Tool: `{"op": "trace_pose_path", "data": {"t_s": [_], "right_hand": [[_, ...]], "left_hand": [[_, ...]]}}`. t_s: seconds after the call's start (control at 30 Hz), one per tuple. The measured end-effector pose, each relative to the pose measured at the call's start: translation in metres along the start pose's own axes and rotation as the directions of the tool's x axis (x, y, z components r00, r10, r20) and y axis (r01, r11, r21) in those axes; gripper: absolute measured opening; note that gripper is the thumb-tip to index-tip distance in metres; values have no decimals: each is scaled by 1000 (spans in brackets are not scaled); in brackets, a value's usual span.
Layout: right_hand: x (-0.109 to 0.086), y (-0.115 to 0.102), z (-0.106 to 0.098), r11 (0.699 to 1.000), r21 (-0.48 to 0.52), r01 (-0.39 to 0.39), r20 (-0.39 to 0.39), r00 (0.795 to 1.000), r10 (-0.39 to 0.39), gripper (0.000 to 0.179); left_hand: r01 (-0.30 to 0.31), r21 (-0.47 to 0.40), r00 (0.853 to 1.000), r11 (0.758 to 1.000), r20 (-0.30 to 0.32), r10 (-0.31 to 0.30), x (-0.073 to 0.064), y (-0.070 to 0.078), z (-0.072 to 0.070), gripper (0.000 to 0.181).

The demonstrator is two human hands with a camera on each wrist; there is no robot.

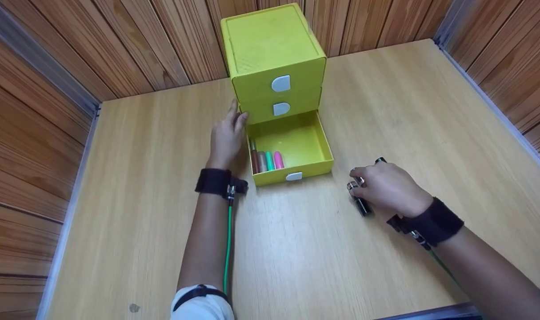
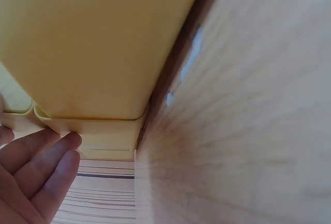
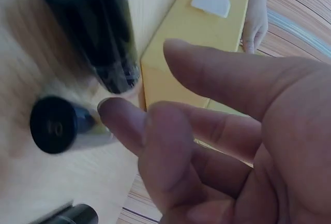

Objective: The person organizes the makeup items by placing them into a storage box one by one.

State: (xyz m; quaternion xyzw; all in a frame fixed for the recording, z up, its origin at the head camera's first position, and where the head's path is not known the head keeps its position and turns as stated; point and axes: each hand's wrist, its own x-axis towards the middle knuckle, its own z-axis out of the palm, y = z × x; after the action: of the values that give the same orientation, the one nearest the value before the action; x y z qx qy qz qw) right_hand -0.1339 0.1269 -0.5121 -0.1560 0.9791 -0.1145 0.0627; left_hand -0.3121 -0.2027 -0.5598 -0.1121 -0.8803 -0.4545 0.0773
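My left hand [image 1: 225, 140] rests its fingers on the left side of a yellow-green drawer unit [image 1: 270, 42]. In the left wrist view, its fingertips touch the unit's side near a seam. The bottom drawer [image 1: 303, 138] is pulled out. Several slim tubes, including a green one [image 1: 270, 161] and a pink one [image 1: 278, 160], stand or lean in its front left corner. Over the table to the right, my right hand [image 1: 387, 186] hovers among black cylindrical tubes [image 1: 362, 206]. In the right wrist view, a large black tube [image 3: 93, 27] lies just beyond its parted fingertips, apparently ungripped.
Two closed drawers with white tabs [image 1: 281, 83] sit above the bottom one. The wooden table [image 1: 163, 222] is bounded by panelled walls [image 1: 132, 44] at the back and sides. Green cables run along both forearms from black wrist straps.
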Motion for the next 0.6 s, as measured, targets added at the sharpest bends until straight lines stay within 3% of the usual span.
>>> {"op": "trace_pose_path", "data": {"t_s": [0.2, 0.47, 0.6], "right_hand": [[5, -3, 7, 1000, -28, -12, 37, 999, 13, 36], [9, -6, 12, 1000, -14, -1, 65, 998, 2, 27], [10, -7, 10, 1000, 24, 10, 75, 997, -11, 31]], "left_hand": [[18, 2, 1000, 1000, 1, -18, 0, -1, -1, 67], [39, 34, 999, 999, 0, -39, 1, 2, 1, 66], [17, 33, 1000, 999, -15, -17, 1, 0, 2, 64]]}}
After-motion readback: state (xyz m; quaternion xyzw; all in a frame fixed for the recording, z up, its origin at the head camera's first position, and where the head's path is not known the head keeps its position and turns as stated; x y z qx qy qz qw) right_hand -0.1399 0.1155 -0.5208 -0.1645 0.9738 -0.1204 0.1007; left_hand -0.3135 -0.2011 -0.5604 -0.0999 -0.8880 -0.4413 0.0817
